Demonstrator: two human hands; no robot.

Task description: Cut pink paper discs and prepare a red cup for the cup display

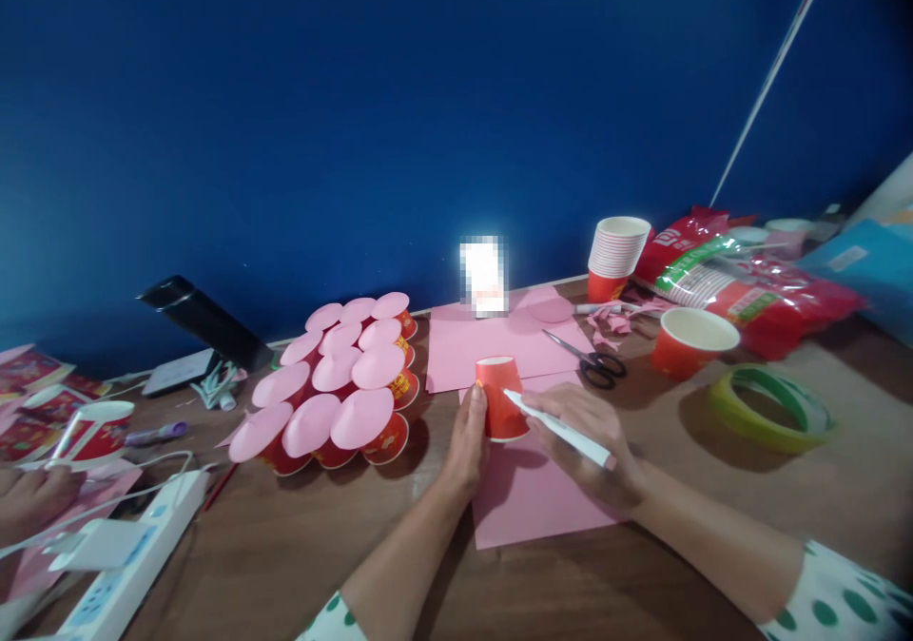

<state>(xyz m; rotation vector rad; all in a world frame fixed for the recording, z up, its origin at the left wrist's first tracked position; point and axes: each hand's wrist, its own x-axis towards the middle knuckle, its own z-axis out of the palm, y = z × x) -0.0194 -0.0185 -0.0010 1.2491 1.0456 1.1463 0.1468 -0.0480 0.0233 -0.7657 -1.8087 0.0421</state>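
Observation:
A red paper cup (497,396) stands upside down on a pink paper sheet (532,498) near the middle of the wooden table. My left hand (467,443) presses against the cup's left side, fingers together. My right hand (586,437) grips a white pen (557,428) whose tip touches the cup's right side near its rim.
A cluster of red cups capped with pink paper discs (335,384) lies left of the cup. Black scissors (593,361), a stack of cups (616,256), a single upright cup (690,340), a green tape roll (770,408) and red packages (742,289) sit right. A power strip (132,565) and another person's hand (29,503) are far left.

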